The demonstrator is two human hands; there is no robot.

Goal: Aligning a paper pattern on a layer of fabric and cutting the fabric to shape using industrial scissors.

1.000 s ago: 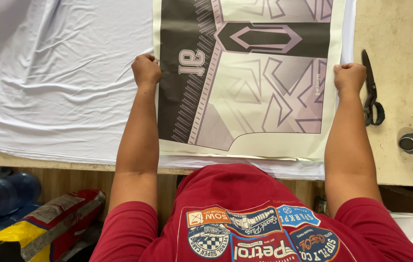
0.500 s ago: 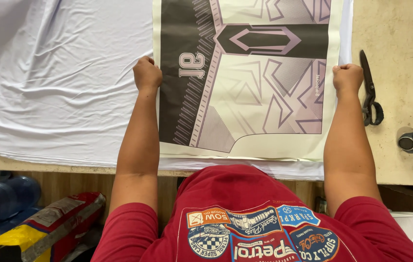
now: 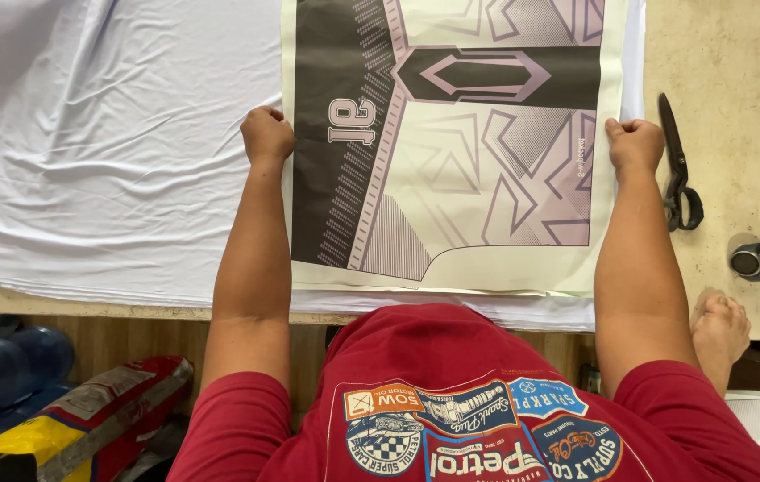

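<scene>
Hands have hardly shifted over the last second: both sit on the same two edges of the printed sheet (image 3: 451, 143), and the sheet lies in the same place on the white fabric (image 3: 103, 152). Only small drift shows, the view easing slightly. Judged from that, the sheet is being held in position, aligned over the cloth, not slid or lifted.

Left hand (image 3: 266, 134) is curled into a loose fist at the sheet's left margin, knuckles up, pinching or pressing the edge; which of the two cannot be told. Right hand (image 3: 635, 143) is likewise clenched on the right margin, thumb side toward the sheet. Both forearms run straight out from the body, near parallel, elbows by the table edge (image 3: 85, 308).

Sheet carries a dark band, grey geometric shapes and a curved neckline cut at its near end. Black scissors (image 3: 679, 165) lie closed on the bare tabletop, just beside the right hand, untouched. Small dark round object (image 3: 755, 261) sits nearer the table corner.
</scene>
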